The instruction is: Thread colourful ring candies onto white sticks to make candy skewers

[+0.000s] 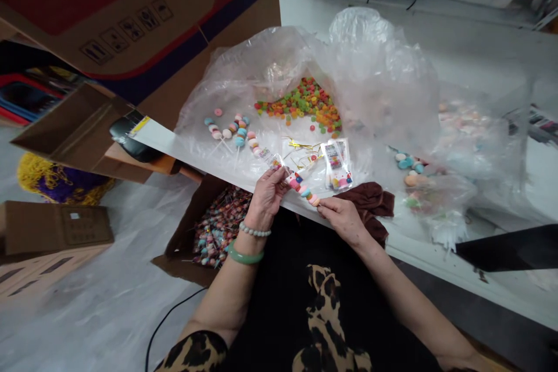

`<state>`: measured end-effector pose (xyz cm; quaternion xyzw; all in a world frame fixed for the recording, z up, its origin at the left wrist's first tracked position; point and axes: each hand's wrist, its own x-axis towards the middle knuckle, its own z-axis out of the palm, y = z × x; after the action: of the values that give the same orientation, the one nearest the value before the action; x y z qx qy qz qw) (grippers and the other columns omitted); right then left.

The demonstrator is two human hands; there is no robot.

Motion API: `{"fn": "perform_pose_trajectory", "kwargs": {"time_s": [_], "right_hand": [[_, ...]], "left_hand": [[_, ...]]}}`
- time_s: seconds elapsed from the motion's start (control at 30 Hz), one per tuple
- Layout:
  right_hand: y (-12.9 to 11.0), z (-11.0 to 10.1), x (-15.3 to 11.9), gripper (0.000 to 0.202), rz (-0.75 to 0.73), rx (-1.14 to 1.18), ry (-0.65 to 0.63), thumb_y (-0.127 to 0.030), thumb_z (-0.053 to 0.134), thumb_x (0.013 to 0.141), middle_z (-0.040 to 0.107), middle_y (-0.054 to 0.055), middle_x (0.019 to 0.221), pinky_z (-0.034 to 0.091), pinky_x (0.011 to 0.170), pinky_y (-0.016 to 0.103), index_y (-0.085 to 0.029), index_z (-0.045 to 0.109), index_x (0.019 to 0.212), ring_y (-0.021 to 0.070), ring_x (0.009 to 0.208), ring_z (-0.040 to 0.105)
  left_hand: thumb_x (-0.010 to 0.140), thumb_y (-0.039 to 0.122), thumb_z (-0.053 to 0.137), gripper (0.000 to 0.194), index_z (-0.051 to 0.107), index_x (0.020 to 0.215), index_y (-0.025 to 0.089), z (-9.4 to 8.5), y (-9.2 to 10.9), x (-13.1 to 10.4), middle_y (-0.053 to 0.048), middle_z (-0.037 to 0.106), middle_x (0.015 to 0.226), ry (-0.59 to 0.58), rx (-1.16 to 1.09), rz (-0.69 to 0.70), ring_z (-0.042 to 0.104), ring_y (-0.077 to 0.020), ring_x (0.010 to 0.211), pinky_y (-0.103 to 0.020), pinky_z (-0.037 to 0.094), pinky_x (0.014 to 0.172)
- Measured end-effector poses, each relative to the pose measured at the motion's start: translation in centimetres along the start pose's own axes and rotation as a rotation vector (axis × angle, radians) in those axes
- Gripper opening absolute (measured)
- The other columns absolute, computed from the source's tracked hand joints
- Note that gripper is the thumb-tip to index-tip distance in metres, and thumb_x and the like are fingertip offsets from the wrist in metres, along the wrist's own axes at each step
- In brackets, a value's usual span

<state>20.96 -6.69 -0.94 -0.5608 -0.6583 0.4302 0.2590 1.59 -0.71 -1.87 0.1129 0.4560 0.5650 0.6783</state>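
Low over the table's front edge, a stick of stacked candies (305,192) in pink, blue and orange runs slantwise between my hands. My left hand (269,195) pinches its upper end, where clear wrapping shows. Thumb and fingers of my right hand (344,218) close on the lower end. Just beyond lie small printed packets (337,163), gold twist ties (300,144) and several candy sticks (239,136), some showing white stick ends. Small ring-shaped gummies (311,103) in red, orange and green are heaped on a clear plastic bag (383,70).
A large cardboard carton (183,29) stands at the left on the table. Below the edge, an open box (174,264) holds many candy sticks. A brown cloth (370,200) lies right of my hands. More bagged candies (414,165) sit farther right, near a black strip (510,247).
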Motion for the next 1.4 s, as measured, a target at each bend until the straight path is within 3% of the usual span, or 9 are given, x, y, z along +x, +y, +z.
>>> {"fn": "perform_pose_trajectory", "kwargs": {"time_s": [0.2,0.4,0.57,0.77,0.93,1.07,1.3,1.4], "right_hand": [[-0.3,0.3,0.2,0.023,0.151,0.205,-0.04,-0.033,0.053,0.078,0.05,-0.002,0.059,0.033,0.057,0.024,-0.017,0.063,0.064,0.0118,0.058,0.044],[0.0,1.2,0.3,0.028,0.42,0.657,-0.097,-0.042,0.065,0.07,0.049,-0.004,0.054,0.018,0.042,0.022,-0.014,0.067,0.076,0.0051,0.042,0.03],[-0.4,0.8,0.4,0.032,0.478,0.844,-0.118,-0.041,0.072,0.067,0.05,-0.003,0.056,0.009,0.039,0.021,-0.012,0.068,0.079,0.0014,0.038,0.024],[-0.3,1.2,0.4,0.03,0.446,0.779,-0.127,-0.04,0.07,0.068,0.05,-0.003,0.054,0.012,0.04,0.021,-0.012,0.07,0.078,0.0025,0.039,0.028],[-0.1,1.6,0.6,0.028,0.426,0.666,-0.093,-0.041,0.069,0.066,0.048,-0.004,0.051,0.017,0.043,0.021,-0.014,0.07,0.075,0.0049,0.042,0.032],[-0.2,1.6,0.7,0.029,0.441,0.714,-0.099,-0.04,0.07,0.066,0.049,-0.004,0.052,0.015,0.042,0.021,-0.013,0.071,0.077,0.0042,0.041,0.031],[0.2,0.8,0.7,0.031,0.527,0.959,-0.211,-0.037,0.073,0.067,0.05,-0.004,0.058,0.007,0.039,0.02,-0.012,0.067,0.082,-0.0001,0.037,0.019],[0.4,0.8,0.7,0.028,0.488,0.843,-0.153,-0.039,0.067,0.072,0.049,-0.004,0.058,0.01,0.039,0.021,-0.014,0.066,0.083,0.0022,0.038,0.022]], "left_hand": [[0.056,0.024,0.085,0.03,0.066,0.075,0.011,0.7,-0.2,-0.7,0.0,0.066,0.064,-0.044,0.164,0.041,0.06,-0.0095,0.053,-0.022,0.051,0.055],[0.071,0.035,0.077,0.027,0.063,0.078,0.013,0.0,-0.2,-0.1,-0.002,0.067,0.066,-0.026,0.022,0.005,0.065,-0.0127,0.057,-0.024,0.054,0.057],[0.071,0.032,0.078,0.026,0.061,0.076,0.012,0.0,-0.2,0.0,0.0,0.065,0.062,-0.001,0.033,-0.015,0.065,-0.0139,0.052,-0.029,0.058,0.06],[0.065,0.031,0.082,0.03,0.062,0.076,0.012,-0.1,-0.5,0.0,0.002,0.063,0.063,0.081,0.077,0.087,0.062,-0.0118,0.048,-0.027,0.055,0.056],[0.074,0.036,0.075,0.029,0.067,0.088,0.012,0.0,-0.5,0.0,-0.003,0.066,0.067,-0.027,0.035,0.026,0.065,-0.0124,0.059,-0.023,0.054,0.06],[0.068,0.033,0.08,0.036,0.065,0.095,0.014,0.7,-0.7,-0.5,-0.004,0.069,0.071,-0.116,0.047,-0.029,0.068,-0.0163,0.066,-0.026,0.055,0.065],[0.06,0.036,0.085,0.035,0.067,0.078,0.011,1.2,-1.1,-1.1,-0.004,0.069,0.07,-0.175,0.098,-0.017,0.066,-0.0129,0.063,-0.024,0.053,0.066],[0.058,0.035,0.086,0.033,0.068,0.072,0.011,1.1,-1.1,-1.1,-0.004,0.069,0.068,-0.152,0.138,0.0,0.064,-0.0119,0.062,-0.024,0.053,0.068]]}}
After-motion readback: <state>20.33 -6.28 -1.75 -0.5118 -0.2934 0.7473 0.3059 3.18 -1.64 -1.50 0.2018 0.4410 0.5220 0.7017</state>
